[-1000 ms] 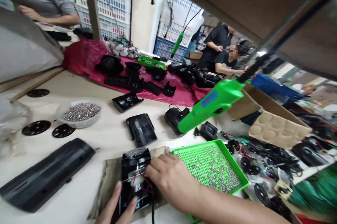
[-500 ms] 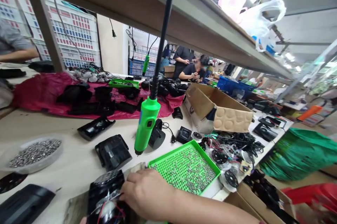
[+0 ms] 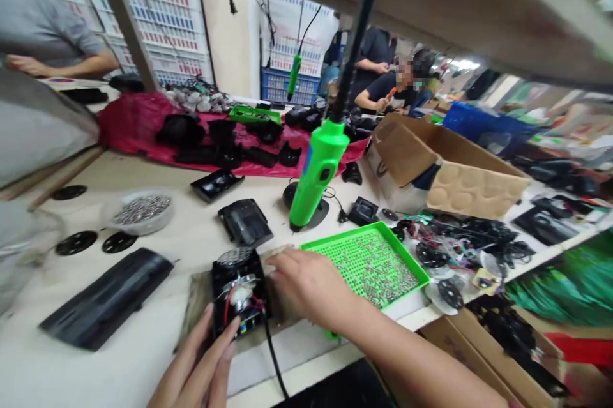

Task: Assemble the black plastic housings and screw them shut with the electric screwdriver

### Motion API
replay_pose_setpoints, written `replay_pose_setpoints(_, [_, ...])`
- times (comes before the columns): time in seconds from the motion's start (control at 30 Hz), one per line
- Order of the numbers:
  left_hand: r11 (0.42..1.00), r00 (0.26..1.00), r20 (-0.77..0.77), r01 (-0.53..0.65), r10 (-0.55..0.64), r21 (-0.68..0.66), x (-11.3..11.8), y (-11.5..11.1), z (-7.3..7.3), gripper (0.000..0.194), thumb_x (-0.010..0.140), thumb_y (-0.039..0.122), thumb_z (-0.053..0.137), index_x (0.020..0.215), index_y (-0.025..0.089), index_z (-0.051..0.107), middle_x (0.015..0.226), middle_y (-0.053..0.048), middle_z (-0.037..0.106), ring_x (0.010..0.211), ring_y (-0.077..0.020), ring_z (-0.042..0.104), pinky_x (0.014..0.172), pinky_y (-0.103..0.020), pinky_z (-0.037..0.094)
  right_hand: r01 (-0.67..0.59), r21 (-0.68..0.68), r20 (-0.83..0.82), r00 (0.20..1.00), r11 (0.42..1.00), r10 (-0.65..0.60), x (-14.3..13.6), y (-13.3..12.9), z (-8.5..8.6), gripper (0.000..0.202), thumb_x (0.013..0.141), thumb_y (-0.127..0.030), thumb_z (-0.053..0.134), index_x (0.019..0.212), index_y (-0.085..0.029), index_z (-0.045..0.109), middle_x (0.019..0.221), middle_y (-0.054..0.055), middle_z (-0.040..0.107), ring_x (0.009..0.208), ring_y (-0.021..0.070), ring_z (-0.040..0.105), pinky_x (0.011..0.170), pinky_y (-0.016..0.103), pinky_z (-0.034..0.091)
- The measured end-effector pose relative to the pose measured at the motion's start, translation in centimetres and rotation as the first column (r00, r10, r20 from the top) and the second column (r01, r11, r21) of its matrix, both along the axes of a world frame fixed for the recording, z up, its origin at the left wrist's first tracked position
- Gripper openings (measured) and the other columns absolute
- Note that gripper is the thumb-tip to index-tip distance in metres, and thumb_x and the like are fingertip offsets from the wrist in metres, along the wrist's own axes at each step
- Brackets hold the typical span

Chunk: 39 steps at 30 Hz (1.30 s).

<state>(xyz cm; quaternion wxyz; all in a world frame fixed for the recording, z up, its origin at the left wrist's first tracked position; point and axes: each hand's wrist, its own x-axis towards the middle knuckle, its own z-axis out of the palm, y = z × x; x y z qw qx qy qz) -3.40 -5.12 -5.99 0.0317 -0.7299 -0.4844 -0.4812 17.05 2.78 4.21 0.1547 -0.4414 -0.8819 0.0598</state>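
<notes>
A black plastic housing [image 3: 221, 277] with a round grille, a motor and red wires exposed lies on a worn pad at the bench's near side. My left hand [image 3: 191, 370] grips its near left corner, fingers on either side of it. Beside its right side is my right hand [image 3: 311, 283], fingers stretched out and slightly blurred, with no object seen in them. A black cord [image 3: 271, 350] runs from the housing toward me. The green electric screwdriver [image 3: 316, 172] hangs above and beyond my hands. To the right, a green tray [image 3: 309, 246] holds many small screws.
Left of the housing are a long black cover [image 3: 108, 296], black discs [image 3: 76, 242] and a bowl of screws [image 3: 143, 211]. Black shells [image 3: 245, 221] lie behind it. A cardboard box [image 3: 472, 194] and wired parts occupy the right. An overhead shelf [image 3: 454, 28] crosses above; people work beyond.
The view has tilted down and shifted left. My right hand has drawn back from the housing to its right side. My left hand has come into view at its near corner.
</notes>
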Motion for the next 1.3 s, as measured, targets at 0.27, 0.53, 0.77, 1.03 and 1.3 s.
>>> replay_pose_setpoints(0.27, [0.998,0.994,-0.105,0.015,-0.022,-0.065,0.2,-0.2,2.3,0.037,0.087,0.013,0.061,0.123,0.021,0.062,0.137,-0.008,0.057,0.119,-0.0211,0.059,0.103,-0.028,0.045,0.134,-0.090,-0.179,0.973,0.987,-0.148,1.9,-3.0,-1.3,0.022,0.099,-0.021,0.043,0.102,-0.017,0.064,0.087,0.005,0.069,0.080,0.0194,0.066,0.070,0.030,0.049])
replay_pose_setpoints(0.53, [0.995,1.000,-0.004,-0.020,0.020,-0.094,1.0,-0.5,2.7,0.041,0.086,0.011,0.062,0.124,0.027,0.063,0.137,-0.004,0.058,0.116,-0.0232,0.061,0.101,-0.034,0.049,0.129,-0.044,-0.154,0.979,0.991,-0.135,2.0,-3.1,-1.9,0.023,0.098,-0.022,0.043,0.094,-0.018,0.066,0.082,0.004,0.068,0.075,0.0187,0.063,0.066,0.030,0.044])
replay_pose_setpoints(0.77, [0.981,0.995,-0.092,-0.059,0.043,-0.184,0.8,-0.8,2.9,0.033,0.088,0.014,0.060,0.119,0.026,0.064,0.140,-0.005,0.053,0.118,-0.0215,0.059,0.101,-0.033,0.050,0.119,-0.023,-0.129,0.984,0.993,-0.121,2.0,-3.2,-2.0,0.020,0.097,-0.020,0.046,0.092,-0.018,0.066,0.081,0.003,0.067,0.075,0.0181,0.062,0.067,0.030,0.044])
replay_pose_setpoints(1.03, [0.982,0.979,-0.192,-0.094,0.062,-0.163,0.8,-1.3,2.7,0.032,0.090,0.017,0.059,0.121,0.024,0.064,0.146,-0.006,0.050,0.122,-0.0204,0.058,0.101,-0.027,0.047,0.008,-0.023,-0.006,1.000,1.000,-0.008,1.0,-1.2,-0.3,0.013,0.095,-0.019,0.053,0.097,-0.018,0.066,0.083,0.003,0.066,0.074,0.0179,0.061,0.067,0.030,0.044])
replay_pose_setpoints(1.3, [0.976,0.971,-0.225,-0.124,0.082,-0.179,0.7,-1.4,3.0,0.031,0.090,0.016,0.057,0.120,0.024,0.064,0.141,-0.006,0.056,0.119,-0.0187,0.060,0.093,-0.024,0.051,-0.123,0.088,0.142,0.984,0.989,0.109,-1.6,0.4,-0.4,0.011,0.091,-0.012,0.054,0.083,-0.017,0.061,0.080,0.003,0.064,0.067,0.0173,0.056,0.061,0.030,0.036])
